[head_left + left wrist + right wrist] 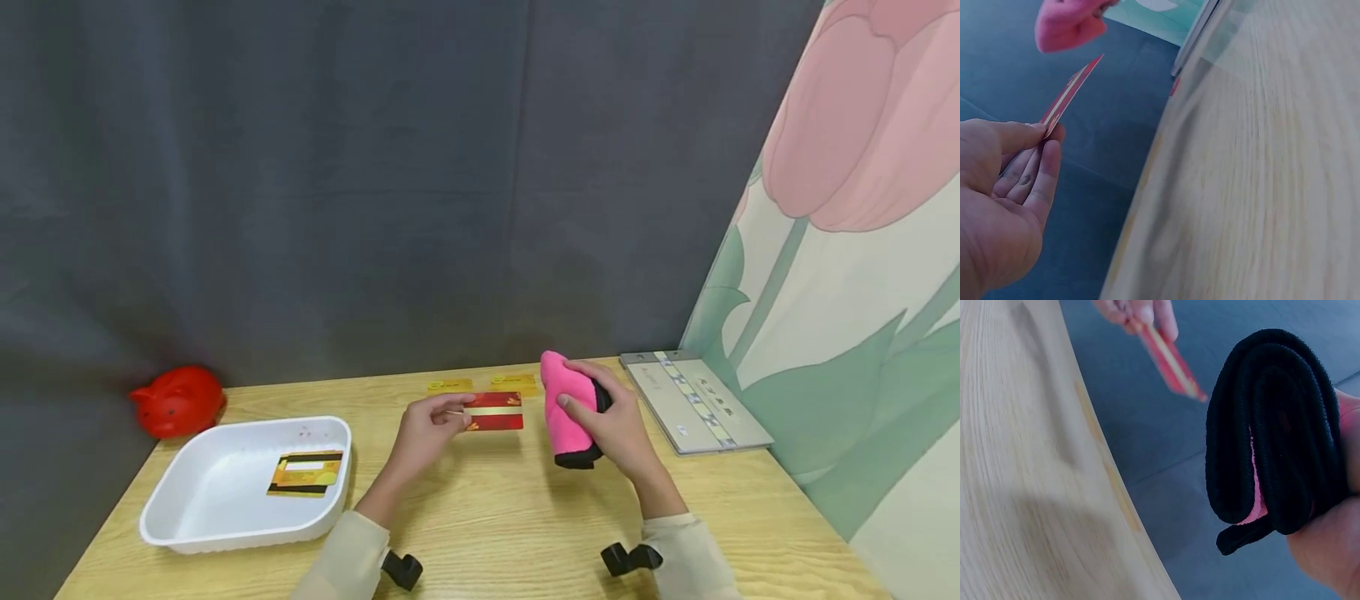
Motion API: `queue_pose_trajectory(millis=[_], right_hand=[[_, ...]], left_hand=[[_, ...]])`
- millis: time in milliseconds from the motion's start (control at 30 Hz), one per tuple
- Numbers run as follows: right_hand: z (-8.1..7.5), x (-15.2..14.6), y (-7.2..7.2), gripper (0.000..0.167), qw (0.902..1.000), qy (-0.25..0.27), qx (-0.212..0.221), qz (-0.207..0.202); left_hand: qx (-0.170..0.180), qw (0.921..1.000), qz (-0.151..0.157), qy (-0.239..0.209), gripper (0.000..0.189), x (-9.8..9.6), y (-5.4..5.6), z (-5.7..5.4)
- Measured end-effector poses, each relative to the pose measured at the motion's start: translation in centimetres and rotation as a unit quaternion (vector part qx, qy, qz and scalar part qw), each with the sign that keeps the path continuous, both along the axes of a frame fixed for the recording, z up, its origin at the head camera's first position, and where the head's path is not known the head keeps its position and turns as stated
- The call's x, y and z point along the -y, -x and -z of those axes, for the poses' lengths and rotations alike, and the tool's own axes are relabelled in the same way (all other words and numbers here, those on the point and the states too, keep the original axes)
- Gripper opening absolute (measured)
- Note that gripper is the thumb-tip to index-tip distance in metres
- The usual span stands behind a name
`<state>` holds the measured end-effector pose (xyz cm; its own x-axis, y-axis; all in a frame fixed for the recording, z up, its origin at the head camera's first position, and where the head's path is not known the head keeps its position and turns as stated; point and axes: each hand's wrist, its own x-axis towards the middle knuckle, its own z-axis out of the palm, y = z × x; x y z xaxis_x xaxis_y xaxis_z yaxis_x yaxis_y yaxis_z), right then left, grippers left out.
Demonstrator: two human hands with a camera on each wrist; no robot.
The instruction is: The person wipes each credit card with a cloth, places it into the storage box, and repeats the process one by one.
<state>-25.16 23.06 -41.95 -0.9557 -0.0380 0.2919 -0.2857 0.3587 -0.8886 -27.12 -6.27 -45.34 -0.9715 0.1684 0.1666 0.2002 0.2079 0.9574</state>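
Between thumb and fingers, my left hand [427,427] pinches a red card [493,412] with a pale stripe by its left end. The card is held above the table, and the left wrist view shows it nearly edge-on [1071,97]. My right hand [611,423] grips a folded pink cloth with black edging [567,408], to the right of the card. In the right wrist view the cloth's black edge [1272,434] shows several folded layers. A gap separates card and cloth.
Two yellow cards [450,386] lie at the table's back edge. On the left stands a white tray [225,533] holding gold-and-black cards [306,473], with a red piggy bank [178,402] behind it. A grey folder-like item [693,402] lies at the right beside a flowered wall.
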Motion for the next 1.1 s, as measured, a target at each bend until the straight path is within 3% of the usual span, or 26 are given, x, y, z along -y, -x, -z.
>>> queue_pose_trajectory(millis=[133, 300, 567, 767, 1100], right_hand=[[0.2, 0.4, 0.1, 0.051, 1.0000, -0.004, 0.001, -0.008], [0.4, 1.4, -0.2, 0.051, 0.9996, -0.005, -0.008, -0.028], [1.1, 3.4, -0.3, 0.049, 0.9976, -0.017, -0.039, -0.054], [1.9, 4.6, -0.3, 0.047, 0.9940, -0.033, -0.071, -0.077], [2.6, 6.1, -0.7, 0.048, 0.9888, -0.067, -0.114, -0.070]], left_hand=[[0.004, 0.9996, -0.029, -0.002, 0.028, 1.2, -1.2, -0.9], [0.007, 0.9989, -0.045, -0.014, 0.031, 2.3, -2.0, -1.0], [0.020, 0.9984, -0.019, -0.049, 0.038, 2.8, -1.8, -0.3], [0.016, 0.9978, -0.031, -0.056, 0.040, 2.7, -1.9, -0.3], [-0.008, 0.9971, -0.048, -0.059, 0.041, 1.9, -2.1, -0.3]])
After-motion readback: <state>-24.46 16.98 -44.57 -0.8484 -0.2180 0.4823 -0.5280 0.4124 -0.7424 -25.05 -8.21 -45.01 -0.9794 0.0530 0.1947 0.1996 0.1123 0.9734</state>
